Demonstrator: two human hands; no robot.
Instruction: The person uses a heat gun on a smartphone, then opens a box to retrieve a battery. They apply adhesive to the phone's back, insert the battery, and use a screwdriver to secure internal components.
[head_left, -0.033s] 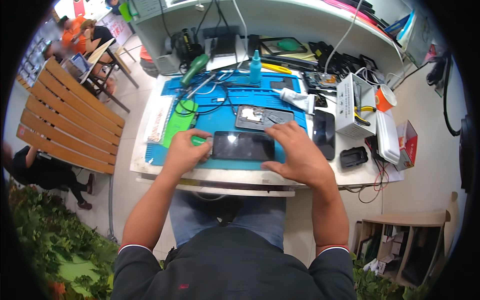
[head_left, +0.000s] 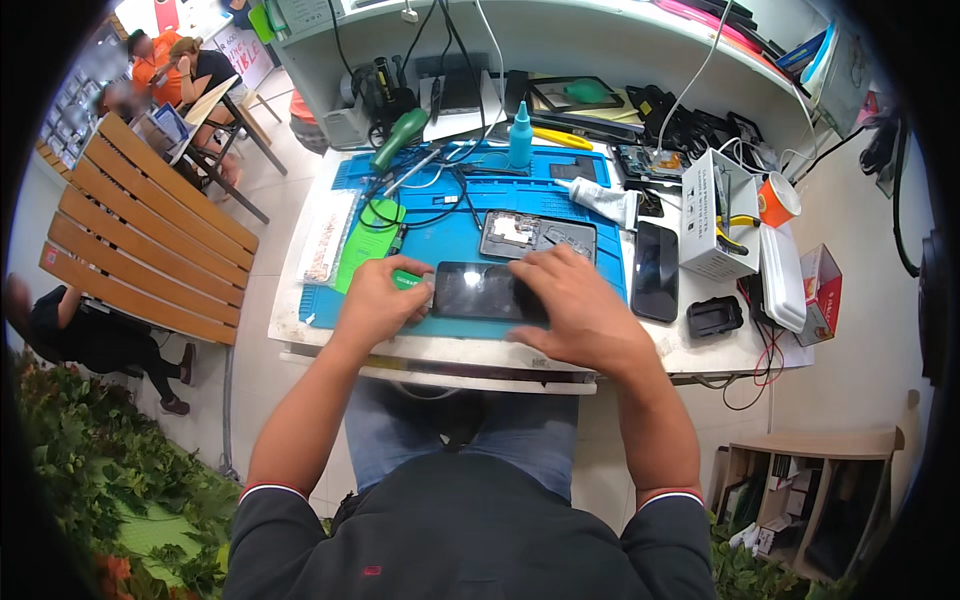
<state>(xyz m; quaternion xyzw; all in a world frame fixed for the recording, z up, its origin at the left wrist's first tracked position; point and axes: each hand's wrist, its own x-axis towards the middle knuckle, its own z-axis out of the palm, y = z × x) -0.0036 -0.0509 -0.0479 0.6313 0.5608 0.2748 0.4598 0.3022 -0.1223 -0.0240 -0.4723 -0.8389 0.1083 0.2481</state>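
A black phone or phone screen (head_left: 480,290) lies flat, glass side up, near the front of the blue work mat (head_left: 425,240). My left hand (head_left: 380,302) is pinched at its left end, around a small pale piece too indistinct to name. Over the right end is my right hand (head_left: 580,300), fingers across the far edge and thumb apart by the near edge. Just beyond lies an opened phone body (head_left: 520,232) with its inner parts showing. A green card (head_left: 368,245) lies left of it, partly behind my left hand.
A blue bottle (head_left: 520,140), a white tube (head_left: 603,203) and a green-handled tool (head_left: 400,138) stand or lie at the back among cables. To the right are another black phone (head_left: 655,270), a black tray (head_left: 714,315), a white box (head_left: 712,215) and an orange cup (head_left: 777,200).
My right hand has slid left over the black phone, covering more of its right end. The left hand stays at the left end. The whole view has shifted slightly.
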